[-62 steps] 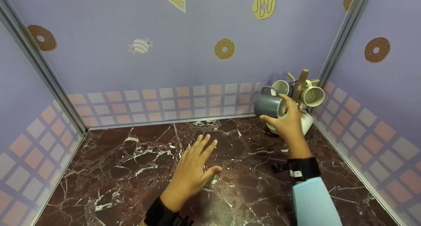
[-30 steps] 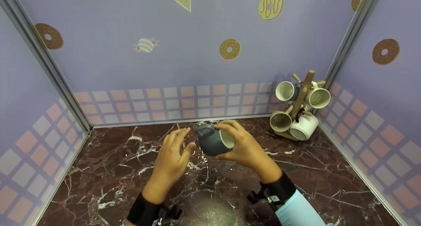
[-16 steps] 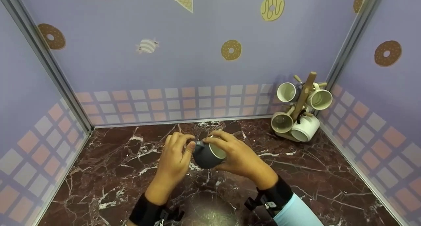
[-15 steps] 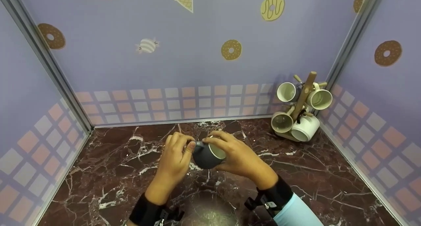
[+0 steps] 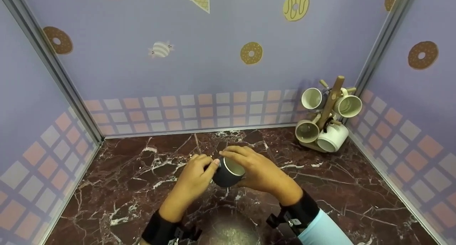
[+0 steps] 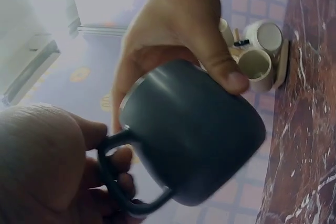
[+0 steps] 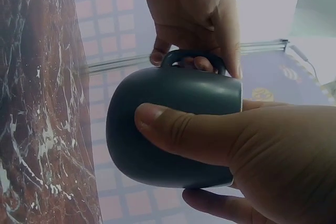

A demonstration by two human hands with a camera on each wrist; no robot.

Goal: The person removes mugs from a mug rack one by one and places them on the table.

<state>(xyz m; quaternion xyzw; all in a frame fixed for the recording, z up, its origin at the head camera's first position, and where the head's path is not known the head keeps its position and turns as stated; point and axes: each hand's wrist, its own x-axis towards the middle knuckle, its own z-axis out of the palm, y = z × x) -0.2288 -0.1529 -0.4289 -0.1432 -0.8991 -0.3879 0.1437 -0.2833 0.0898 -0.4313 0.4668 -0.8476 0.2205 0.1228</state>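
A dark grey mug point(image 5: 224, 178) with a pale inside is held above the counter in the head view, tilted, its mouth facing right. My right hand point(image 5: 262, 172) holds its body near the rim. In the right wrist view the thumb point(image 7: 184, 129) lies along the mug's side. My left hand point(image 5: 194, 179) is at the handle side. The left wrist view shows its fingers curled through the mug's handle point(image 6: 107, 174). In the head view the left hand hides most of the handle.
A wooden mug tree point(image 5: 333, 97) stands in the back right corner with several mugs on it, including a white mug point(image 5: 335, 136) at the lower right. Dark red marbled counter point(image 5: 121, 202) runs below. Purple walls point(image 5: 199, 70) enclose the back and both sides.
The right hand has brought the grey mug from beside the mug tree leftward to the middle. My left hand has come to it and taken hold of the handle. Lately the mug has sunk slightly.
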